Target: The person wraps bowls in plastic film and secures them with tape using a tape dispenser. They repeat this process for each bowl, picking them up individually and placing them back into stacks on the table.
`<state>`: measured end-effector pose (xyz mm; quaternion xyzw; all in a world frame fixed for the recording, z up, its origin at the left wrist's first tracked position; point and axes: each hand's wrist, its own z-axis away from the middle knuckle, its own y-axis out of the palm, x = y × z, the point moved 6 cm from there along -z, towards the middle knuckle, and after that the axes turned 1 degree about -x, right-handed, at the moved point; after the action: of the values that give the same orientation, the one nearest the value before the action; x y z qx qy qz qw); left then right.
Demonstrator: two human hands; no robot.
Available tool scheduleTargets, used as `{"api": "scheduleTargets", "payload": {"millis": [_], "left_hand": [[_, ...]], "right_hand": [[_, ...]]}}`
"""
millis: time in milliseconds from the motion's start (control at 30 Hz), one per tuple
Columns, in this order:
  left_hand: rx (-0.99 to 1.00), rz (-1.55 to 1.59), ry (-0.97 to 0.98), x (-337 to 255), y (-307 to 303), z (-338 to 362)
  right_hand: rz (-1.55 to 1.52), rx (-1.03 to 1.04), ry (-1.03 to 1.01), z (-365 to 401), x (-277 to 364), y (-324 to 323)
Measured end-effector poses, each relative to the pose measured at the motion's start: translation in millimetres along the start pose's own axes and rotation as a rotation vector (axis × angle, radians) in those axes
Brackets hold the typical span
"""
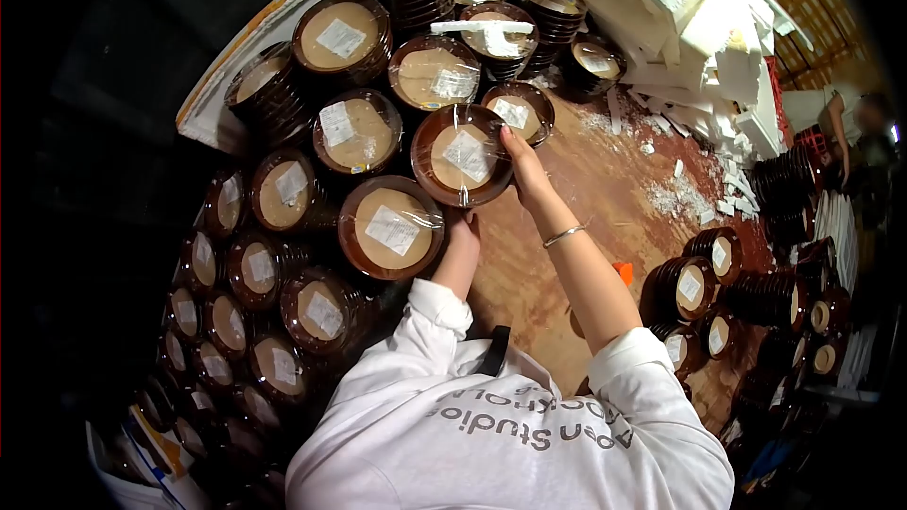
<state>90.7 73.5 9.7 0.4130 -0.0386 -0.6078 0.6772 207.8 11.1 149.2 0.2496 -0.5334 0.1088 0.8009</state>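
Between my two hands is a round, dark brown glazed dish point(444, 159) wrapped in clear film, with a beige disc and a white printed label on top. My right hand point(527, 165) grips its right rim, thumb over the edge. From below, my left hand point(461, 227) supports it near the front edge, its fingers hidden under the dish. Just left of my left hand stands a similar wrapped dish point(390, 229). Behind the held one, another labelled dish point(515, 113) sits close to its rim.
Many stacks of wrapped brown dishes point(354, 132) fill the left side. White foam pieces point(680, 9) are heaped at the back right, with crumbs on the wooden surface point(586, 179). More dish stacks point(690, 288) stand at right, where another person point(850, 123) is partly visible.
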Motion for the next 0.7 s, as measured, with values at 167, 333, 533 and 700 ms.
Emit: {"api": "scheduleTargets", "payload": {"millis": [167, 333, 533, 700], "left_hand": [[-0.065, 0.043, -0.031, 2.4, 7.8, -20.9], [-0.001, 0.100, -0.065, 13.4, 8.6, -24.7], [0.088, 0.137, -0.110, 55.2, 4.9, -1.7], [0.031, -0.076, -0.206, 39.8, 13.8, 32.8]], "right_hand": [[-0.098, -0.069, 0.000, 12.1, 0.1, -1.1], [-0.212, -0.085, 0.030, 18.5, 5.3, -5.8], [-0.165, -0.071, 0.051, 16.7, 6.4, -12.0], [-0.208, -0.051, 0.138, 14.4, -2.5, -3.6]]}}
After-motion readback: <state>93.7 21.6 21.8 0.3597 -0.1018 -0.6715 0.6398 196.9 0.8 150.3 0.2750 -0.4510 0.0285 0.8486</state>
